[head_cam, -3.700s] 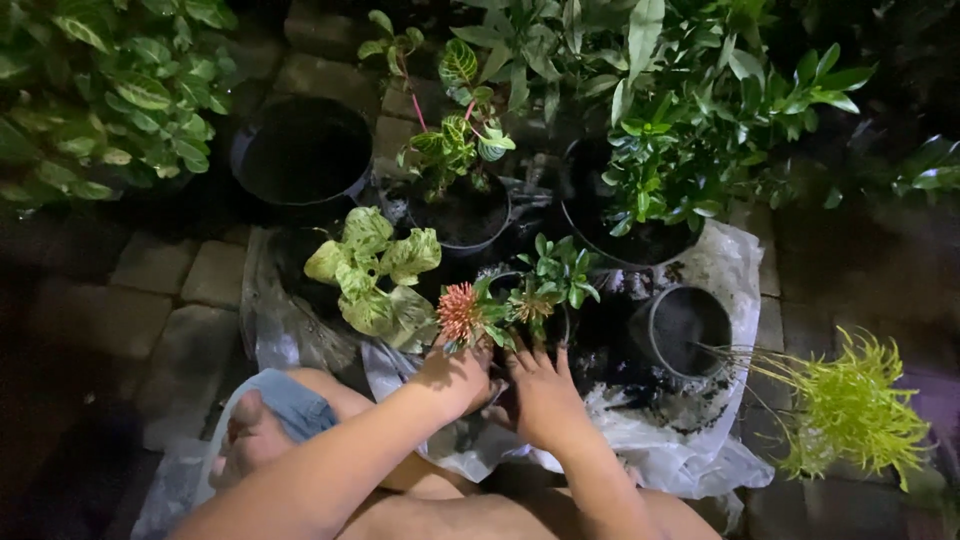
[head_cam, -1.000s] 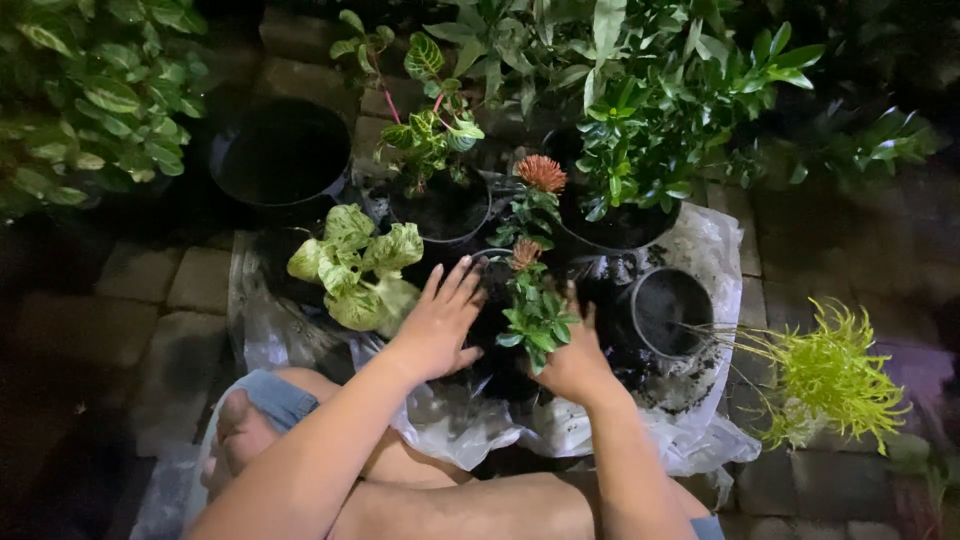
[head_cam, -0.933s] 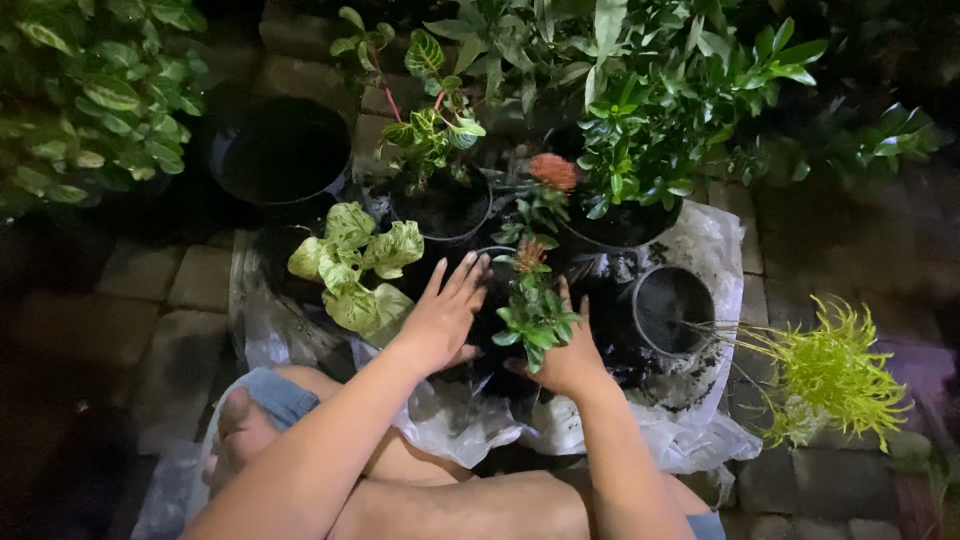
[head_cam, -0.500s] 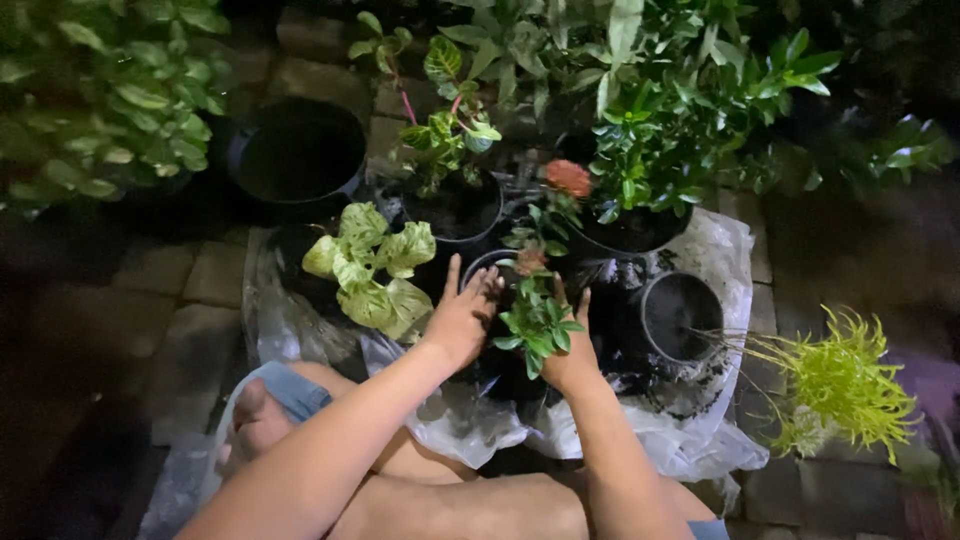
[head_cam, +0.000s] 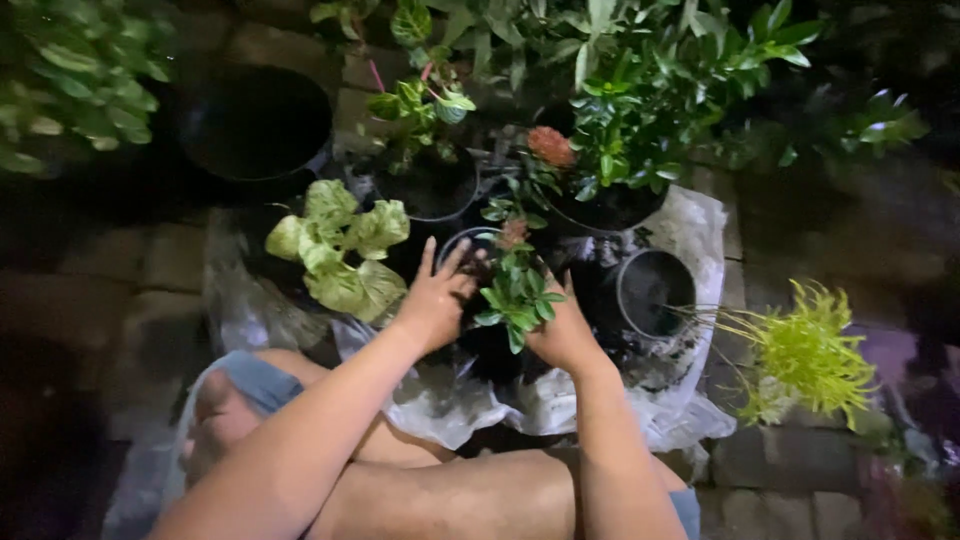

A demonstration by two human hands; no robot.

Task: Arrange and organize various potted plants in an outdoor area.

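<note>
One view only, from a camera worn on the person's head, looking steeply down at the ground in front of their folded legs. The person's forearms enter from the bottom edge and run up to the centre, so the left hand (head_cam: 437, 300) and right hand (head_cam: 562, 335) sit mid-frame, close to the lens. Around them the view takes in a small flowering plant (head_cam: 515, 285), a white plastic sheet (head_cam: 690, 225) spread on the brick paving (head_cam: 130, 270), and black pots (head_cam: 255, 125) farther off toward the top edge. The frame's far edges fall into darkness, and the light comes from near the camera.
</note>
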